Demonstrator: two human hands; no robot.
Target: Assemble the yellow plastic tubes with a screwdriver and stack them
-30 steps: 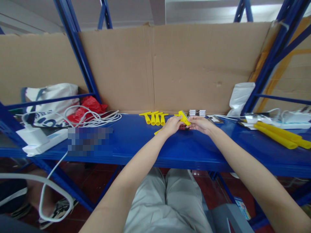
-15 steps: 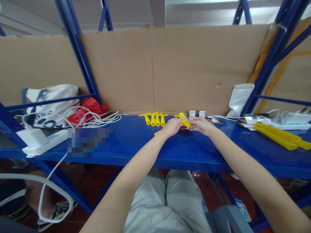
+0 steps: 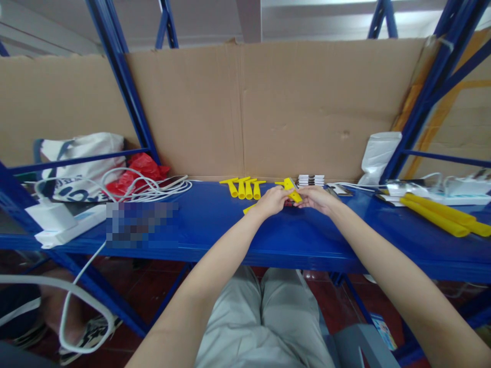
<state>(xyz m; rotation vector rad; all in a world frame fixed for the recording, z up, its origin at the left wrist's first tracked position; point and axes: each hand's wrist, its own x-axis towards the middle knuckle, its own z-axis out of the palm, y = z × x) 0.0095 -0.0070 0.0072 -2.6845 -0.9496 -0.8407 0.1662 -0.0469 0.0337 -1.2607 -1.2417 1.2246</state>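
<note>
Between my two hands, over the blue shelf [image 3: 215, 225], is a yellow plastic scraper head [image 3: 293, 190] with a grey edge along its upper end. My left hand [image 3: 273, 200] is closed on its left side, while my right hand [image 3: 316, 196] pinches it from the right. A small red item, partly hidden, shows beneath the fingers. To the left of my hands stand several yellow T-shaped scraper handles [image 3: 245, 189] in a row. Another yellow piece [image 3: 249, 208] pokes out from behind my left wrist.
Behind my hands sits a stack of small white boxes [image 3: 311, 180]. Long yellow tubes [image 3: 441, 214] lie at right, near a white plastic pouch [image 3: 379, 158]. White cables [image 3: 161, 189], a power strip [image 3: 72, 227] and a cloth bag [image 3: 84, 163] occupy the left. Cardboard [image 3: 291, 112] walls the back.
The yellow scraper head has turned a little between my hands, and more of its flat face shows. My fingers have shifted slightly; the other things stay put.
</note>
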